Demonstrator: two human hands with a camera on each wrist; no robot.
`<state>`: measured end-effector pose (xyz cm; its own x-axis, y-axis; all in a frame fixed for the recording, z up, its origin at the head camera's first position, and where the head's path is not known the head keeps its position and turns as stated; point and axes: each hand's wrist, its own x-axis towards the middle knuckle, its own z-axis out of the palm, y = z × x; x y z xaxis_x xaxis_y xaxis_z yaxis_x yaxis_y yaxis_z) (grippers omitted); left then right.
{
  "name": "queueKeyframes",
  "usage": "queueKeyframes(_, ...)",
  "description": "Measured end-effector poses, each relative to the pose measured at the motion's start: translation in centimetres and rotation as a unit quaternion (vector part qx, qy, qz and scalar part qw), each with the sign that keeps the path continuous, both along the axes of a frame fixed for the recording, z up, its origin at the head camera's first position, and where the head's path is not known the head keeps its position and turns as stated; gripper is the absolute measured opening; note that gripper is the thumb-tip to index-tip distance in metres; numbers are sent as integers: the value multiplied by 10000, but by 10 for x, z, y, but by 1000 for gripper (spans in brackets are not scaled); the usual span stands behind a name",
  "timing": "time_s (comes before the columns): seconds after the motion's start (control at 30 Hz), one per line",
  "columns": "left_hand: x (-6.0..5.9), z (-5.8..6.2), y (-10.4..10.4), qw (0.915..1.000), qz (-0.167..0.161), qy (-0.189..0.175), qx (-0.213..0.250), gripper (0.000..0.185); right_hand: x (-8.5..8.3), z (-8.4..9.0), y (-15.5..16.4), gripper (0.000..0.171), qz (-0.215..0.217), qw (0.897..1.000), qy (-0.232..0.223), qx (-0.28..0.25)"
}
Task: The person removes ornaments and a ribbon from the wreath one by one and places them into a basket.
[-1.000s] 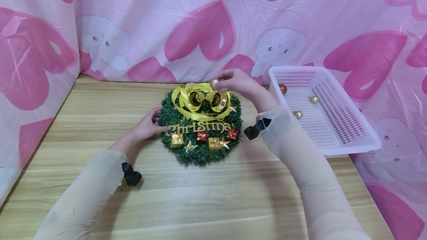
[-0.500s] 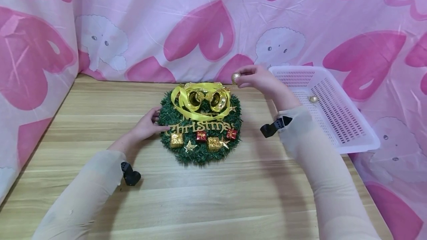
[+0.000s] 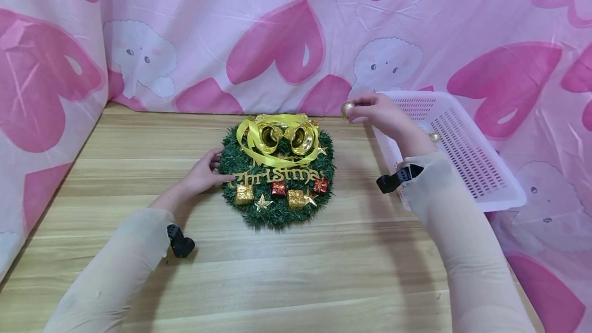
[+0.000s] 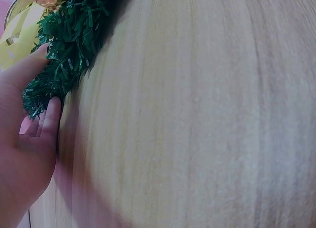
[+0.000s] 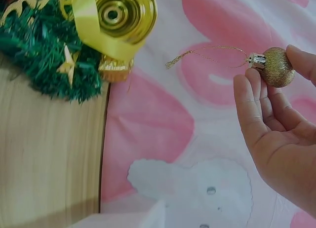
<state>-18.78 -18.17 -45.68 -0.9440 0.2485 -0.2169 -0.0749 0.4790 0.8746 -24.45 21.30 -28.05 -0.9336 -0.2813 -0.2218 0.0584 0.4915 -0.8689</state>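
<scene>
A green tinsel Christmas wreath [image 3: 277,215] lies on the table, carrying gold bells [image 3: 302,139], yellow ribbon, a gold "Christmas" sign, stars and small gift boxes. My left hand [image 3: 201,174] grips its left edge, thumb on top and fingers at the side, as the left wrist view shows with the tinsel [image 4: 74,45] between them. To the right of the wreath, in the air, my right hand [image 3: 384,114] pinches a gold glitter bauble [image 5: 279,67] between thumb and fingers. A thin gold loop [image 5: 217,48] hangs off the bauble's cap. Bauble and wreath are apart.
A white perforated plastic basket [image 3: 490,158] stands on the right of the wooden table [image 3: 259,281], partly behind my right arm. One gold bauble [image 3: 435,137] shows inside it. A pink heart-patterned cloth [image 3: 199,24] hangs behind the table.
My right hand has moved from above the bells rightward to the basket's near-left corner, carrying the gold bauble. The left hand stays on the wreath.
</scene>
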Motion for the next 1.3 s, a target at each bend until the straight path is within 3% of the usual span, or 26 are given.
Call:
queueKeyframes(0.37,1,0,0,9999,-21,-39,142,98,2,2,29,27,-426,9989,-151,-138)
queueKeyframes(0.57,0,-1,-1,9999,-22,25,130,98,4,5,43,16,-612,9980,-68,126)
queueKeyframes(1.03,2,-2,-1,9997,10,-28,230,98,3,4,73,7,-995,9894,-141,-1047)
queueKeyframes(1.3,0,-3,0,9997,-6,2,250,97,1,1,89,7,-1010,9899,-45,-991)
